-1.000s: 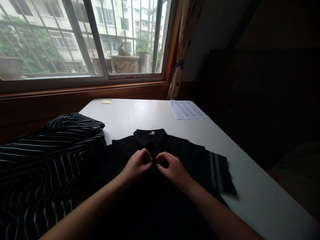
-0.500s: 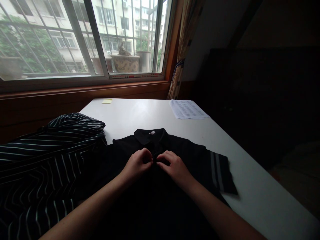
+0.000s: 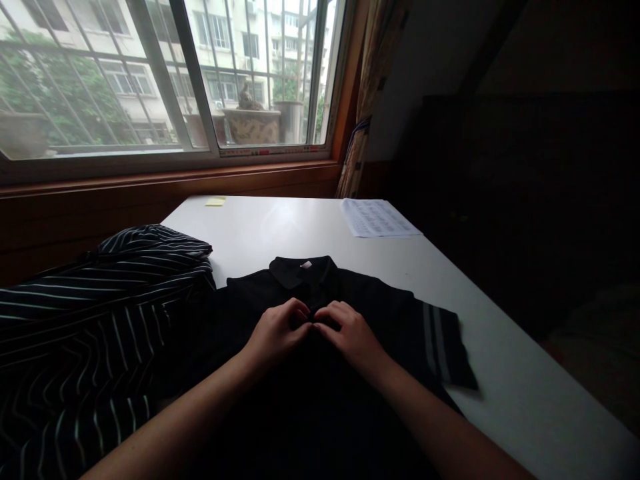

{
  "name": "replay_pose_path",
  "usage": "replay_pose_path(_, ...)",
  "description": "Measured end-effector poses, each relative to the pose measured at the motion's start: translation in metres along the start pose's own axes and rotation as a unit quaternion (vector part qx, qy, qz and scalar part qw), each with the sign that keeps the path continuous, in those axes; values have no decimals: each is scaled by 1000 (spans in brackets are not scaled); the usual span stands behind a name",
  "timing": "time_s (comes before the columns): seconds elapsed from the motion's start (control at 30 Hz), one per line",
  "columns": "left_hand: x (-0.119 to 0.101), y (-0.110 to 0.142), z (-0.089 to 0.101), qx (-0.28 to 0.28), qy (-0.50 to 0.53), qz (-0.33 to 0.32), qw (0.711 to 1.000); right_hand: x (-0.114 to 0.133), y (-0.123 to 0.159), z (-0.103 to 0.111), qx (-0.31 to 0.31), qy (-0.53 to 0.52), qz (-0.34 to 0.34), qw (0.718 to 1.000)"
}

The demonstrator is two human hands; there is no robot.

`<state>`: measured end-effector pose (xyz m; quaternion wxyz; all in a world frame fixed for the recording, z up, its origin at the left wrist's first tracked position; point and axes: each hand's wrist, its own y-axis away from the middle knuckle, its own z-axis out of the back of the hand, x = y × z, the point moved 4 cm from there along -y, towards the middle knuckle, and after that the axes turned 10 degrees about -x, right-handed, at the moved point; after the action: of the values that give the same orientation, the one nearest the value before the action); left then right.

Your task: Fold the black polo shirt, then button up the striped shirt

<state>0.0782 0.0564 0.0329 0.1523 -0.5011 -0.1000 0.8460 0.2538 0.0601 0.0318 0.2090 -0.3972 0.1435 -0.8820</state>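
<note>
A black polo shirt lies spread on the white table, its collar pointing away from me and a small pale label inside the neck. Two grey stripes cross the right-hand sleeve. Just below the collar, my left hand pinches the shirt's front opening between thumb and fingers. My right hand pinches the same spot from the other side, fingertips almost touching the left ones. Whatever small part of the placket sits between the fingertips is hidden and dark.
A dark garment with white stripes lies heaped at the left, against the shirt. Printed sheets rest at the table's far right corner, and a yellow sticky note at the far left. Behind the table is a barred window with a curtain.
My left hand has shifted slightly right, closing the small gap to the right hand's fingertips. The right hand's fingers have flattened a little. The shirt has stayed in place.
</note>
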Motion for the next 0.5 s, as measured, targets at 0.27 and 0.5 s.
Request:
replay_pose_path(0.27, 3, -1, -1, -3, -10, -12, 1000, 0, 0, -1, -7, 15, 12, 1000)
replay_pose_path(0.5, 6, -1, -2, 1, -4, 1, 1000, 3, 1, 0, -2, 10, 17, 1000)
